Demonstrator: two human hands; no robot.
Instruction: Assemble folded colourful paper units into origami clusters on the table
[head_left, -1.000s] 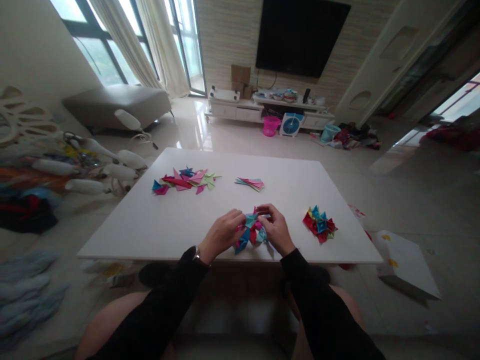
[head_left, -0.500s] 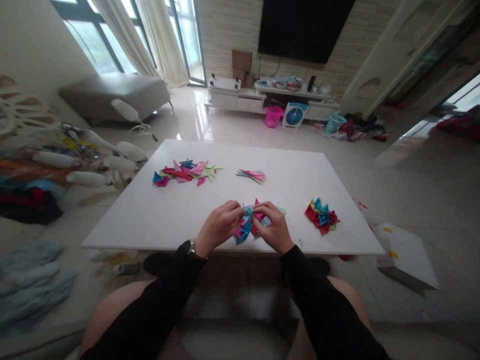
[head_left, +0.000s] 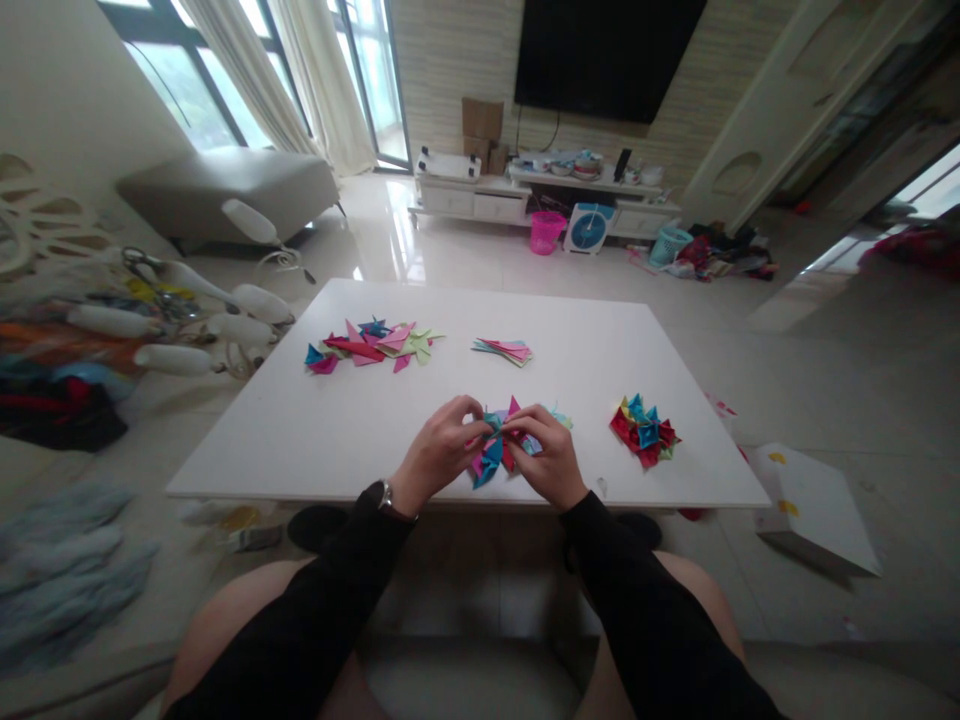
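Observation:
Both hands pinch a multicoloured folded-paper piece (head_left: 493, 452) of blue, pink and red at the near edge of the white table (head_left: 300, 440). My left hand (head_left: 439, 455) grips its left side with curled fingers. On the right side, my right hand (head_left: 551, 455) is closed on it too, fingertips meeting the left hand's near the top. A finished red, blue and yellow paper flower (head_left: 643, 430) lies to the right. A pile of loose folded paper units (head_left: 367, 345) sits at the far left, and a small stack of paper units (head_left: 504, 350) lies beyond my hands.
A white lamp with bulb-like arms (head_left: 180, 320) stands left of the table beside clutter. A white box (head_left: 814, 510) lies on the floor at right. A grey sofa (head_left: 225, 195), a TV cabinet (head_left: 540, 205), a pink bin (head_left: 545, 232) and a fan (head_left: 586, 228) are beyond.
My view tilted down a little a second ago. My fingertips have drawn closer together on the top of the paper piece; it stays in the same spot on the table.

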